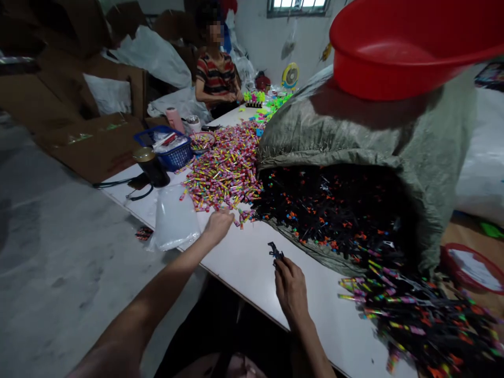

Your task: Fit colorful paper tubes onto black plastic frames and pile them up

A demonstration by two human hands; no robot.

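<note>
My left hand [218, 224] reaches out to the near edge of a heap of small colourful tubes [226, 170] on the white table [252, 262]; its fingers curl down onto the pieces, and what they grip is hidden. My right hand [290, 289] is closed in a pinch on a small dark plastic piece [274, 252], held just above the table. A large grey-green sack [354, 142] lies open on its side, spilling black sticks with orange tips [334, 210]. A pile of finished black and colourful pieces [417, 315] lies to the right.
A red basin [401, 47] rests on top of the sack. A clear plastic bag [173, 218], a dark jar [151, 165] and a blue basket [169, 147] sit on the left of the table. Another person in a striped shirt [216, 76] works at the far end. Cardboard boxes [79, 105] stand behind.
</note>
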